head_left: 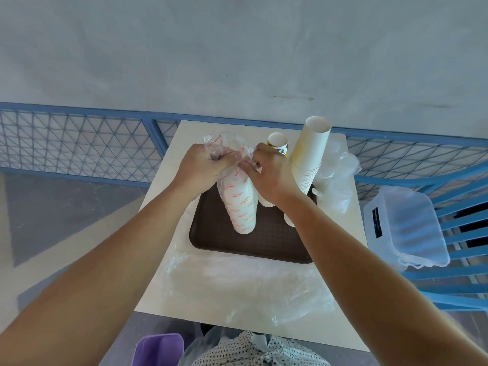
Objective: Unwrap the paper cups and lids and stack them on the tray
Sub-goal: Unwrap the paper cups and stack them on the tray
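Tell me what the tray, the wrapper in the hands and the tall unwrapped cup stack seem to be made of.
Tray: probably moulded plastic, dark brown and matte; a fine grid texture shows on its surface.
Wrapper: thin clear plastic film, glossy; it crinkles, shows the cups through and carries red print.
Tall cup stack: paper, matte cream-white, with thin layered rims.

Your tray (264,244) sits on the table (163,233). The wrapped cup stack (241,204) stands on the tray's left part, the tall cup stack (309,154) at its far right corner, and a shorter cup stack (277,142) just left of that. Loose wrap (335,180) lies on the table right of the tray, and more wrap (237,283) between the tray and you. A tub (404,225) sits beyond the table's right edge, and a fence (79,143) runs behind.
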The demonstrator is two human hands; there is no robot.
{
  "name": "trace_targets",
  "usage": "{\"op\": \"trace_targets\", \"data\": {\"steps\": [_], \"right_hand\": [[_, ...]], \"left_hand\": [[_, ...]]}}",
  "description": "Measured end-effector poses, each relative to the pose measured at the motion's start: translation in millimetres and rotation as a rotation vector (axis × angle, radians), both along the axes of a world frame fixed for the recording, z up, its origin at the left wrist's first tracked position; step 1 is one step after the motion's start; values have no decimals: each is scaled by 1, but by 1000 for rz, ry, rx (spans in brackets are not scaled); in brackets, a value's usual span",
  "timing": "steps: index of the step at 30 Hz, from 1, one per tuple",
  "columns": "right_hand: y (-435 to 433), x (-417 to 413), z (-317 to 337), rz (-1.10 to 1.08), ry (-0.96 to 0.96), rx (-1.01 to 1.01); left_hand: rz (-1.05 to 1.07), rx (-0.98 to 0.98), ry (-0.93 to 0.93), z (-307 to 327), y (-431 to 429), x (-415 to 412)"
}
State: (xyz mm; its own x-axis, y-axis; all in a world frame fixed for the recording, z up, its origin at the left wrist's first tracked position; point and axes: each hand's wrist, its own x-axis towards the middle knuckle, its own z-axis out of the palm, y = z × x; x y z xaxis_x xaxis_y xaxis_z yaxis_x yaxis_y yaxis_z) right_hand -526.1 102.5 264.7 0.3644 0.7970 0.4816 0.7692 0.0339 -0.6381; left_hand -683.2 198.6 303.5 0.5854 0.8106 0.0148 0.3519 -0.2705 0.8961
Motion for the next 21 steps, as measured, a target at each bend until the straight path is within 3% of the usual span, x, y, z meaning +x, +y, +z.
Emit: {"op": "trace_targets", "data": {"steps": [4,8,14,18,21], "right_hand": [[3,-4,2,12,61,-19],[5,-2,-1,8,118,-4],[-6,-5,9,-3,144,54],[-12,1,4,51,102,-194],[-14,0,7,65,210,-372]], "left_hand": [[-34,42,-47,8,0,-1],[-168,10,39,8,-2,-2],[-75,75,107,3,2,1],[-48,115,148,8,3,5],[-52,130,140,12,2,8]]}}
